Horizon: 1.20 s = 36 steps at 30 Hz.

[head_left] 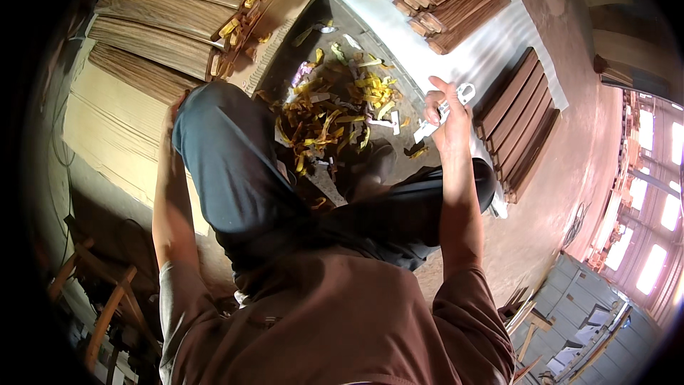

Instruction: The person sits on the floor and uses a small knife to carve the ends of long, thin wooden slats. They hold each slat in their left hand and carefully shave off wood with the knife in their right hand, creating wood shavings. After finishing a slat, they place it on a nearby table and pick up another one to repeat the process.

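Sitting with knees spread, the person keeps two hands well apart. At two o'clock the right hand is closed on a slim, smooth white piece with a rounded, holed end; one such piece is held. Toward ten o'clock the left hand lies against the outer side of the dark-trousered left knee, mostly hidden, so whether it grips anything cannot be told. At twelve o'clock, crinkled yellow scraps, mixed with some white and lilac bits, form a loose heap too tangled to count. Just beyond the right hand, toward three o'clock, four straight reddish-brown slats lie side by side. Another stack of streaky-grained wooden pieces sits at one o'clock on a glossy white sheet; at eleven, long curved-looking boards rest in overlapping rows beside tan cardboard.
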Available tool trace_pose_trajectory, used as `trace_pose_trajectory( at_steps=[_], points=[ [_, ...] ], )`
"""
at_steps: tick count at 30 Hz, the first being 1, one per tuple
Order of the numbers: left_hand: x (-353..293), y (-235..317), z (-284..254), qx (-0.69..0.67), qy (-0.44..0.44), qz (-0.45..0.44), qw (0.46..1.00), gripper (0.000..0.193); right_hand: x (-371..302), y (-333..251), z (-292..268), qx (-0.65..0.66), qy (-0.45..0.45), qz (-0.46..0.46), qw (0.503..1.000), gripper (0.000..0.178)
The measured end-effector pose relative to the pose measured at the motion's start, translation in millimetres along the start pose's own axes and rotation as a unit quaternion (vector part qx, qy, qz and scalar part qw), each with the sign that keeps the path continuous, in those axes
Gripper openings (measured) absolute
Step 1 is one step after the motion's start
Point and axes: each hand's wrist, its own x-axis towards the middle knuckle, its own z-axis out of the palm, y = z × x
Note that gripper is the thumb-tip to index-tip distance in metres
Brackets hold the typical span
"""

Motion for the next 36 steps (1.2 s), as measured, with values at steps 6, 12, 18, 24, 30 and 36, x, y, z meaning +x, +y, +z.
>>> trace_pose_trajectory(
  at_steps=[6, 12, 18, 24, 30, 36],
  points=[
    [-44, 37, -11, -0.087, -0.083, 0.094, 0.988, 0.029, -3, -6, 14, -0.066, -0.013, -0.048, 0.997, 0.036],
    [-77, 117, -49, -0.152, -0.063, 0.143, 0.976, 0.045, 3, 11, -18, -0.197, 0.011, -0.028, 0.980, 0.021],
    [-158, 93, 113, -0.222, 0.025, 0.069, 0.972, 0.042, -19, 11, 43, -0.316, 0.001, -0.071, 0.946, 0.019],
    [-176, -26, 189, -0.211, -0.040, -0.019, 0.976, 0.031, -78, 47, 166, -0.265, -0.089, 0.029, 0.960, 0.010],
    [-166, -77, 200, -0.179, -0.051, -0.021, 0.982, 0.023, -97, 95, 180, -0.107, -0.103, 0.118, 0.982, 0.020],
    [-166, -85, 197, -0.172, -0.067, -0.007, 0.983, 0.029, -91, 110, 175, -0.121, -0.110, 0.080, 0.983, 0.021]
  ],
)
